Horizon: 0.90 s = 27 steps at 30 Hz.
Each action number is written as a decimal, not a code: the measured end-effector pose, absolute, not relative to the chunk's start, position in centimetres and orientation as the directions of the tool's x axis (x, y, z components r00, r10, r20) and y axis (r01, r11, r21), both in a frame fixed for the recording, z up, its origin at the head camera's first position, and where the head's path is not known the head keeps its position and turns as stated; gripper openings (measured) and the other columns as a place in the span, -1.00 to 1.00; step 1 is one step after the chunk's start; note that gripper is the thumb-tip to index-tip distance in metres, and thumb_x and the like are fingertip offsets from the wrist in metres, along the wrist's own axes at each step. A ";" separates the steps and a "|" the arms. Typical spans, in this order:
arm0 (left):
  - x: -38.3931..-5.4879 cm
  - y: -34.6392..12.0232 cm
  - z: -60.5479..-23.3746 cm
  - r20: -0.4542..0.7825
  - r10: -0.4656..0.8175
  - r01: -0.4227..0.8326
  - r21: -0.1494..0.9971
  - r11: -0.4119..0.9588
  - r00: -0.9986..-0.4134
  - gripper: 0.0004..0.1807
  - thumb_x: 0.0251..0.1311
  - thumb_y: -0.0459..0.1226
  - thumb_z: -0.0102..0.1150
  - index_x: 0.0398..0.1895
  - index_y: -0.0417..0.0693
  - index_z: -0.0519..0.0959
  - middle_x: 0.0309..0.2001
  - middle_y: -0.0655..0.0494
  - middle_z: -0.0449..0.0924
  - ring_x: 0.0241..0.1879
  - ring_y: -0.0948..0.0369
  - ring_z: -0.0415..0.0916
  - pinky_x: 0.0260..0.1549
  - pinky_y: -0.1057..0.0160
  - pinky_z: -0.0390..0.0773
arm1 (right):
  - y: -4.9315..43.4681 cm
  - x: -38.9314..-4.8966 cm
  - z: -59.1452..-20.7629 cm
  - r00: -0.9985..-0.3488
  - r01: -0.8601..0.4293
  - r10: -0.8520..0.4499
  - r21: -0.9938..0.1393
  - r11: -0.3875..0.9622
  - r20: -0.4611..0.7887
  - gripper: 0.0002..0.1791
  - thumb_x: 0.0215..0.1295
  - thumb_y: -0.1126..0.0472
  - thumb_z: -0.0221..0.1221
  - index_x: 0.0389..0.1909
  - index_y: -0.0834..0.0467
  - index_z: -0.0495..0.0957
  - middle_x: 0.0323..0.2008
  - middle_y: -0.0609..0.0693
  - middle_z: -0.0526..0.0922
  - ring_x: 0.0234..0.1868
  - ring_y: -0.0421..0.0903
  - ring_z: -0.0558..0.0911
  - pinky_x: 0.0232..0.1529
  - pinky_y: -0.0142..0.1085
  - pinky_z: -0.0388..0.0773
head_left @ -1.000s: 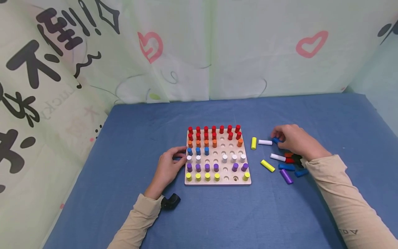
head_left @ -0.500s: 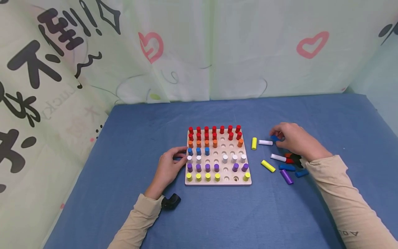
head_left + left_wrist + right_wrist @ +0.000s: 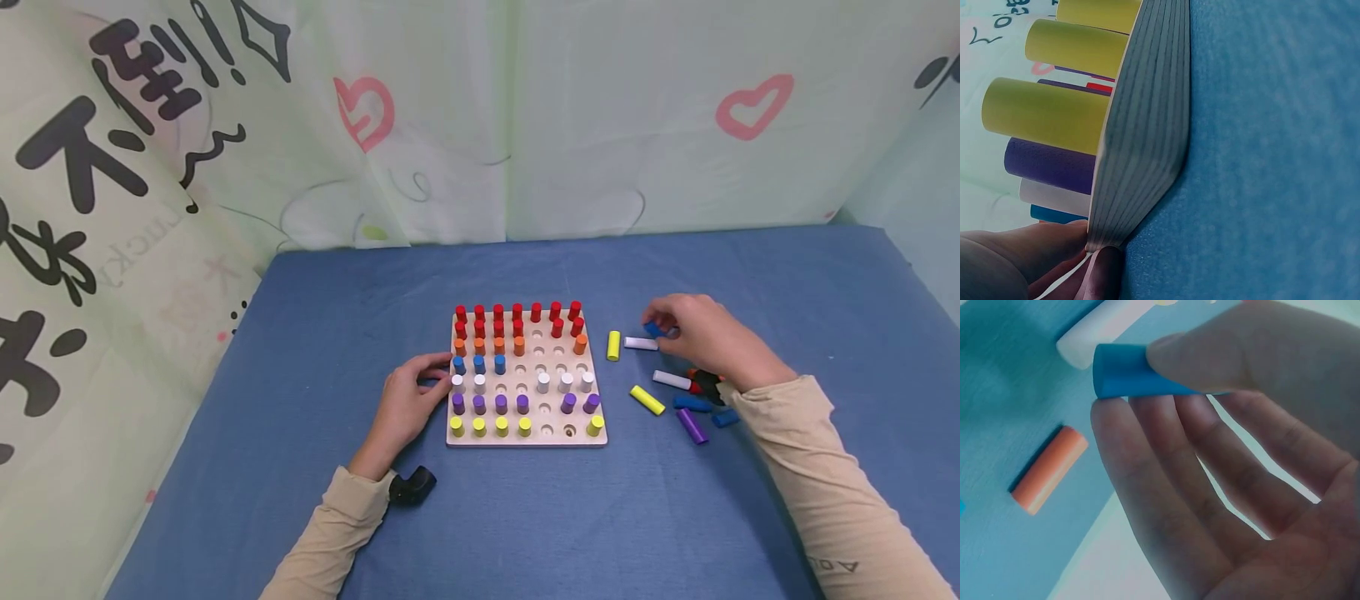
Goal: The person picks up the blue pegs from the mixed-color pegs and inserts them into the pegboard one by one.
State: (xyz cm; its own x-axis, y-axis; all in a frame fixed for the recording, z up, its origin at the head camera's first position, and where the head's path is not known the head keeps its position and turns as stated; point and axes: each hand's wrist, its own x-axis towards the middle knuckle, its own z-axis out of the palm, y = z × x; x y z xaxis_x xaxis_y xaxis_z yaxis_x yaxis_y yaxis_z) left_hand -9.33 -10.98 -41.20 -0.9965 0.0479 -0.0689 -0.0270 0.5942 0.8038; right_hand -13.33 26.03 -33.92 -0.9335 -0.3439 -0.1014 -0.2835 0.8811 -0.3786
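Observation:
My right hand (image 3: 701, 333) pinches a blue peg (image 3: 1125, 372) between the thumb and the fingertips, seen up close in the right wrist view. In the head view it hovers near a white peg (image 3: 641, 343) lying on the cloth. At the left edge of the wooden pegboard (image 3: 525, 439), my left hand (image 3: 408, 400) grips the rim with thumb and fingers. Rows of red, orange, blue, white, purple and yellow pegs stand upright in the board, with several bare holes at its centre and right. A yellow peg (image 3: 1047, 115) stands near the board's corner in the left wrist view.
Loose pegs lie right of the board: a yellow peg (image 3: 613, 346), another yellow peg (image 3: 647, 400), a purple peg (image 3: 691, 426), a blue peg (image 3: 693, 404) and others partly under the right wrist. An orange peg (image 3: 1050, 470) shows in the right wrist view. Blue cloth (image 3: 337, 317) covers the table.
My right hand has shifted slightly left with the blue peg, which passes over the white peg's end. The left hand and the board stay put.

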 end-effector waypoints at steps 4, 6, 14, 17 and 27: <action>-9.3 -11.0 -41.2 -0.073 0.048 -0.030 0.805 0.593 -0.996 -0.58 0.28 -0.31 0.27 0.22 -0.06 0.57 0.02 0.00 0.64 -0.05 0.15 0.60 -0.08 0.16 0.68 | 25.6 -13.3 -33.8 -0.934 -0.280 -0.343 -0.392 0.876 -0.099 -0.71 0.11 0.48 0.31 -0.11 0.38 0.61 -0.24 0.22 0.67 -0.20 0.10 0.62 -0.13 0.06 0.62; -9.3 -11.0 -41.1 -0.074 0.049 -0.031 0.806 0.591 -0.996 -0.58 0.28 -0.31 0.27 0.22 -0.06 0.57 0.02 0.00 0.64 -0.05 0.15 0.60 -0.07 0.16 0.68 | 25.5 -13.3 -33.8 -0.933 -0.286 -0.348 -0.396 0.873 -0.092 -0.71 0.12 0.48 0.31 -0.10 0.37 0.61 -0.23 0.22 0.67 -0.20 0.11 0.63 -0.12 0.06 0.62; -9.3 -11.1 -41.2 -0.057 0.055 -0.014 0.809 0.588 -0.997 -0.59 0.28 -0.32 0.27 0.20 -0.08 0.58 0.02 -0.01 0.65 -0.05 0.14 0.61 -0.08 0.15 0.68 | 24.8 -13.1 -33.5 -0.930 -0.307 -0.363 -0.414 0.857 -0.062 -0.73 0.13 0.48 0.29 -0.11 0.35 0.61 -0.21 0.22 0.68 -0.18 0.13 0.65 -0.13 0.06 0.63; -9.3 -11.0 -41.3 -0.058 0.054 -0.015 0.808 0.589 -0.997 -0.59 0.28 -0.31 0.27 0.21 -0.07 0.58 0.02 0.00 0.65 -0.04 0.15 0.61 -0.08 0.16 0.68 | 24.5 -13.1 -33.4 -0.930 -0.311 -0.365 -0.420 0.853 -0.052 -0.72 0.13 0.47 0.29 -0.11 0.34 0.61 -0.20 0.22 0.68 -0.17 0.13 0.66 -0.12 0.06 0.64; -9.3 -11.0 -41.1 -0.060 0.055 -0.016 0.806 0.592 -0.997 -0.58 0.29 -0.30 0.27 0.22 -0.07 0.57 0.05 0.00 0.64 -0.04 0.15 0.60 -0.07 0.16 0.68 | 23.5 -12.6 -32.9 -0.924 -0.340 -0.383 -0.429 0.837 -0.015 -0.73 0.14 0.48 0.30 -0.10 0.32 0.63 -0.17 0.19 0.69 -0.14 0.11 0.68 -0.10 0.05 0.65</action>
